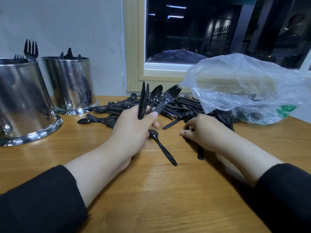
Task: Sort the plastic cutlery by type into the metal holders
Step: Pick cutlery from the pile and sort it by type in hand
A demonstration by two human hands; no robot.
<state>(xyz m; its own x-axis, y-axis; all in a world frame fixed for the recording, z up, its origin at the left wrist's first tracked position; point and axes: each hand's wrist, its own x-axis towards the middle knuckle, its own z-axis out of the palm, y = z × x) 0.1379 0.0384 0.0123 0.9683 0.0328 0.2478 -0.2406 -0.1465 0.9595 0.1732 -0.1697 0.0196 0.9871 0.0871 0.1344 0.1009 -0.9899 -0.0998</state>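
Wooden worktop (151, 190) under a dark window (218, 31). Clear bag (244, 88) at right, lying over part of the black cutlery pile (181, 106). Two metal holders at left: near holder (25, 101) with forks (30, 50) sticking up, far holder (70, 84) with dark cutlery tips, type unclear. Left hand (134, 126) grips a fan of upright knives (143, 100), a spoon (155, 96) and a fork (170, 96). Right hand (203, 130) curled on pile edge, fingers pinching a dark piece, type unclear. Loose spoon (162, 147) lies on worktop between the hands.
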